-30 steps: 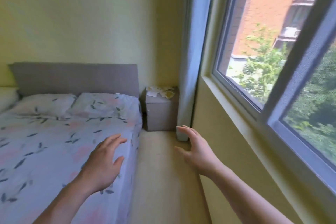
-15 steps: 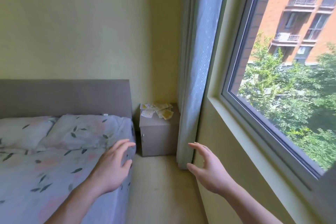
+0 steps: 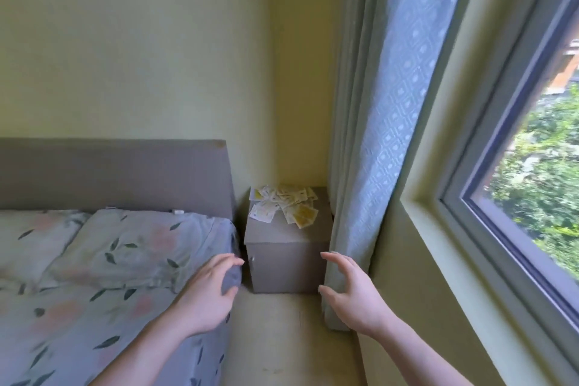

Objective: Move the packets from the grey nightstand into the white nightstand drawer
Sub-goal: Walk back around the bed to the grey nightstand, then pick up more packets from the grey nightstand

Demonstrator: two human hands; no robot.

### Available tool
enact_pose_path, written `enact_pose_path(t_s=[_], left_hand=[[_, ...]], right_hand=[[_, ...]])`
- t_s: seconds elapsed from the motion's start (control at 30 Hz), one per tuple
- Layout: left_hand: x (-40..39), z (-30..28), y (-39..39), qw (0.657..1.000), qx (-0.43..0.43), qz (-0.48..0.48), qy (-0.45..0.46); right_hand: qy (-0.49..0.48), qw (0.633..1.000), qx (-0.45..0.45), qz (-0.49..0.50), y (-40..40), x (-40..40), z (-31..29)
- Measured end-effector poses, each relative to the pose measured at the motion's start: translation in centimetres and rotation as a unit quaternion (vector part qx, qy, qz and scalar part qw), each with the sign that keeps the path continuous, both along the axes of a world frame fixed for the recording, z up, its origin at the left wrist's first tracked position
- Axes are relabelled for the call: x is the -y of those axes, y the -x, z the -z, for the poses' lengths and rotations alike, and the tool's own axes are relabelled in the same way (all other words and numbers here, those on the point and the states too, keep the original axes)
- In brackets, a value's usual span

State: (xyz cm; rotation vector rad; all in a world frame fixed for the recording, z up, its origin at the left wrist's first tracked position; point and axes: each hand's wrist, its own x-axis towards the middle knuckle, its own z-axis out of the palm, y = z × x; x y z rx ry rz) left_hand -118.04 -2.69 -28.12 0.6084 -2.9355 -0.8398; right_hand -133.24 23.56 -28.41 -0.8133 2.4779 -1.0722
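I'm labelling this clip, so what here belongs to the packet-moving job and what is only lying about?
Part of the job:
- packets, heaped on top
- grey nightstand under them
- left hand and right hand, both empty

Only lying about:
- bed with pillow
- curtain
- window

The white nightstand is not in view.

Left hand (image 3: 206, 296): stretched forward, palm down, fingers loosely spread, holding nothing.
Right hand (image 3: 351, 294): stretched forward, fingers apart and slightly bent, thumb out, seemingly holding nothing.
Forearms: both bare.
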Motion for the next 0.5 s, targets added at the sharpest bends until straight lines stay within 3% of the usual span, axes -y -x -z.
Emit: enact_pose_path(t_s=[0.3, 0.5], left_hand=[[10.3, 3.1, 9.9, 0.992, 0.030, -0.112, -0.045], [17.4, 6.9, 18.8, 0.989, 0.052, -0.119, -0.064]], right_hand=[[-0.042, 0.997, 0.027, -0.064, 15.6, 9.5, 1.6], [-0.068, 0.995, 0.056, -0.057, 25.0, 16.6, 5.3]])
